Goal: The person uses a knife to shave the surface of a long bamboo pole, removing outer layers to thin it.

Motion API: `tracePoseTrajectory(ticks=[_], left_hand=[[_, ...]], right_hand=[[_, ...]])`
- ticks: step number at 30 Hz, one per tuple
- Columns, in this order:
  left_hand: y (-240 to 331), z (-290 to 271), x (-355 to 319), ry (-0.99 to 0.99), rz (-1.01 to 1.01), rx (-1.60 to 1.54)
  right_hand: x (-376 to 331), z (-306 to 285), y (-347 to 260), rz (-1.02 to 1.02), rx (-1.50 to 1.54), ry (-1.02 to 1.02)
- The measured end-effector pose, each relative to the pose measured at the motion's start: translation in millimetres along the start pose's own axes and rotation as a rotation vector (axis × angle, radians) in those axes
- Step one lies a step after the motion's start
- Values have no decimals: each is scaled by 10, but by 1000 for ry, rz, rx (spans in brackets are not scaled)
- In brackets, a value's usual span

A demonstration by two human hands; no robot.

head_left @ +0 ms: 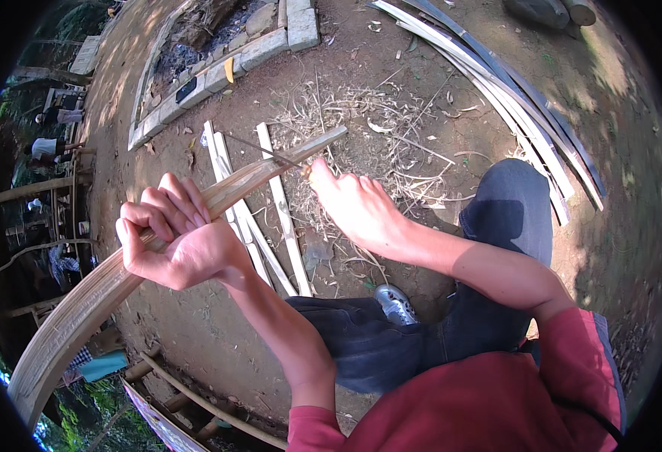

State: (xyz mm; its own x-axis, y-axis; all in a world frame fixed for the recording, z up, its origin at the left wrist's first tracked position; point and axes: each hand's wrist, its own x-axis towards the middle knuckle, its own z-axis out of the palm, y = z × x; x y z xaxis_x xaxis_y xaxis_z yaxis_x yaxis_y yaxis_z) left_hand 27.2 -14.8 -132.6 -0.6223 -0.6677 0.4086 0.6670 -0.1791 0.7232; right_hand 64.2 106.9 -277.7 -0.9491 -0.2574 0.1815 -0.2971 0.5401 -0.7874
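Outdoors: bare earth ground [218, 331], sunlit, strewn with shavings [361, 113]. Stone-edged fire pit [218, 71] at upper left; bundle of long slats [512, 98] at upper right. Bamboo strip [105, 290], long and curved, runs from lower left to centre. Left hand [173, 241]: fist closed around the strip's middle. Right hand [353, 203]: fingers closed at the strip's far end beside a thin blade [267, 151]; its grip is hidden. Split pieces [271, 218] lie beneath. Shoe [397, 303] below.
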Motion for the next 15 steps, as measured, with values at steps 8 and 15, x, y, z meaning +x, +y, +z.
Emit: tracePoseTrajectory(ticks=[8,15], left_hand=[[19,-96,34,-117,36,29],[-27,-173,98,-336,84,28]], right_hand=[[14,-80,-164,-69,-6,18],[103,-259,-110,23,338,65]])
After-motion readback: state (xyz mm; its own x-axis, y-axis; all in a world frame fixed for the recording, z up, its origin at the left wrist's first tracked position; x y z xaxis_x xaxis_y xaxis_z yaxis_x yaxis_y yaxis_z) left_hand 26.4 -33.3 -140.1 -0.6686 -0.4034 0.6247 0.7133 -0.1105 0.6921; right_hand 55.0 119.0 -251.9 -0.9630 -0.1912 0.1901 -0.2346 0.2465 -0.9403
